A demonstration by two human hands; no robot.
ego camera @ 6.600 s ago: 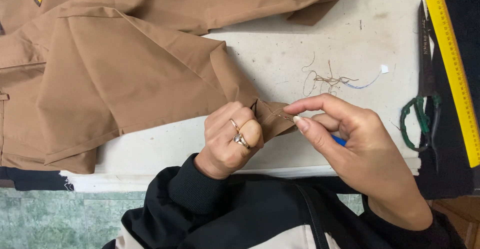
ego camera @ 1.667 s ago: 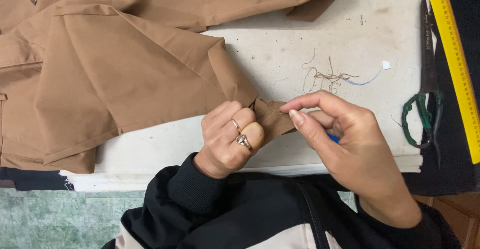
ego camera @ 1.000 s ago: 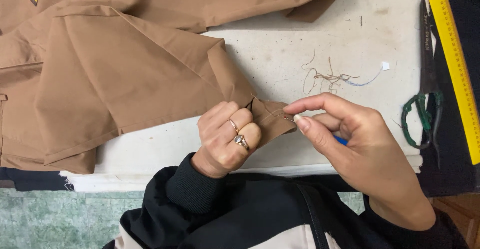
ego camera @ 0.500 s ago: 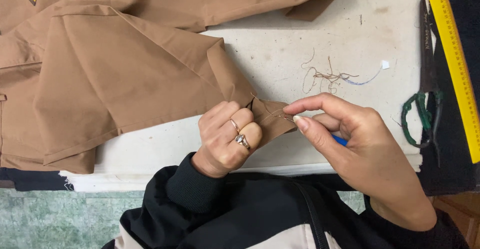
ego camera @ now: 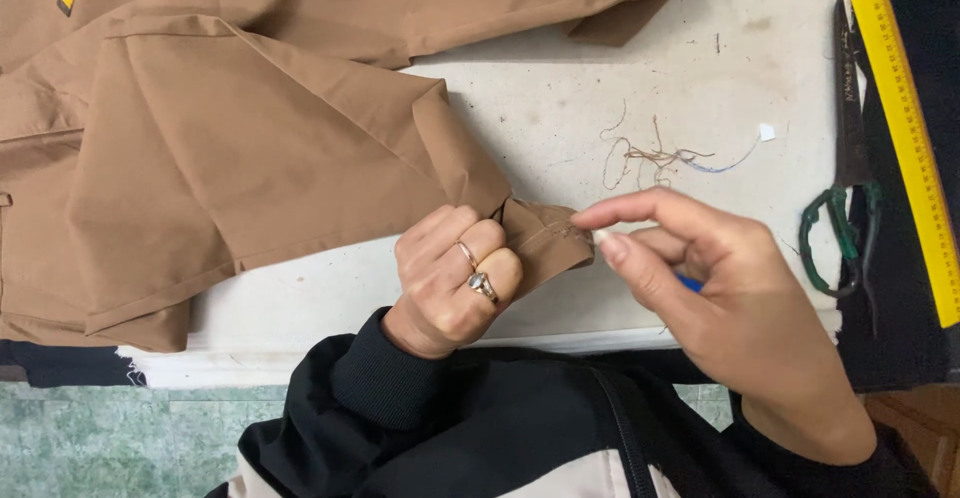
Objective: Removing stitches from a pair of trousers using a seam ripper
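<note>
Left hand [ego camera: 450, 288] fists the brown garment [ego camera: 290, 148] hem; right hand [ego camera: 720, 308] pinches at its stitching. Risk: pulled thread puckers cloth.

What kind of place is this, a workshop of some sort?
Probably a tailoring or sewing workshop: brown fabric lies on a worn white table, with green-handled scissors, a yellow ruler and loose thread scraps.
</note>
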